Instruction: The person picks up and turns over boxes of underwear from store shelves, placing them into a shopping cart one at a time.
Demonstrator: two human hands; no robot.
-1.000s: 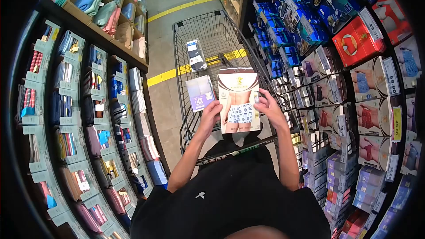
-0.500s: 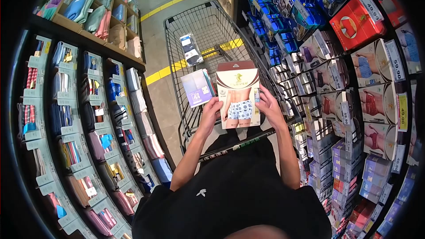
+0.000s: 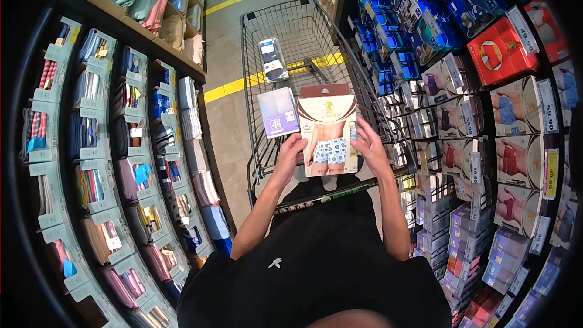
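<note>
Both my hands hold a box of boxer shorts [image 3: 328, 127] upright in front of me, above the near end of a shopping cart [image 3: 291, 15]. My left hand [image 3: 290, 157] grips its lower left edge, and my right hand [image 3: 368, 147] grips the right edge. The box front shows patterned blue-and-white boxers under a brown top flap with a hang hole. Just left of the box, inside the cart, is a purple and white package [image 3: 279, 113]. Farther into the cart lies a dark pack with a white label, apparently socks [image 3: 273, 61].
Racks of folded socks [image 3: 91, 136] line the left side. Wooden bins with folded cloths [image 3: 146, 7] stand beyond them. On the right, shelves hold boxed underwear [image 3: 517, 158], a red box [image 3: 501, 53] and hanging blue packs [image 3: 419, 18]. Yellow lines [image 3: 228, 91] cross the floor.
The cart and the shelves have shifted slightly to the right in view, and the packages in the cart appear a little higher or turned. My hands keep the same hold on the box.
</note>
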